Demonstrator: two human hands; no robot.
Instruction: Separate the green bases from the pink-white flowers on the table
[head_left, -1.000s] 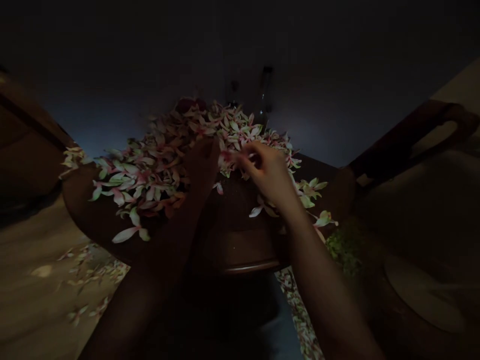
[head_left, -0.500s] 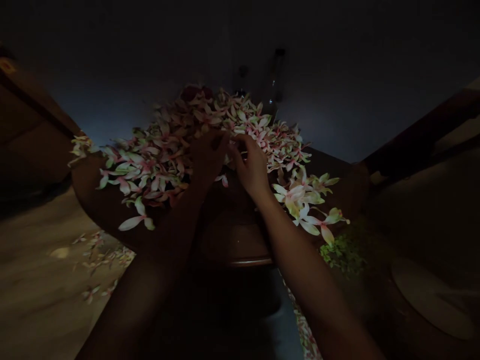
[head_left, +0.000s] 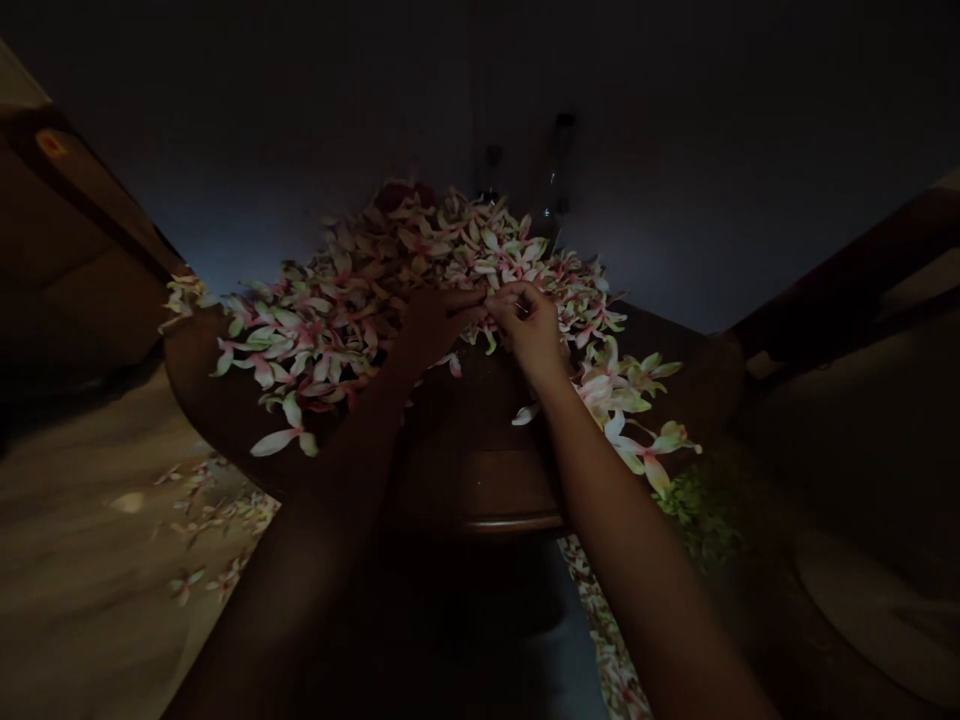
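Both hands have drawn in toward each other since the earlier view, and the right hand [head_left: 531,335] and left hand [head_left: 439,325] now nearly meet at the near edge of the heap. The right hand is curled, its thumb and fingers pinched together among the petals, though whether it grips a blossom is too small to tell. The left hand lies in deep shadow with its fingers stretched toward the right, and I cannot tell whether it is holding anything. Both rest on or just over a loose heap of pink-and-white blossoms [head_left: 337,320], which spreads from 9 o'clock to 3 o'clock around the hands and spills over the rim of a round dark wooden table [head_left: 510,523]. A few blossoms lie apart at the table's 3 o'clock side, just beside the right forearm. Behind the heap, at 12 o'clock, stands a glass bottle [head_left: 553,185], and a dark red flower [head_left: 397,195] sits at the heap's far edge. Green leafy sprigs [head_left: 701,515] lie low at 4 o'clock. Fallen blossoms [head_left: 210,515] are scattered on the floor at 8 o'clock, with more [head_left: 600,630] at 6 o'clock. Dark wooden chairs [head_left: 825,290] frame the table at 2 o'clock and 10 o'clock
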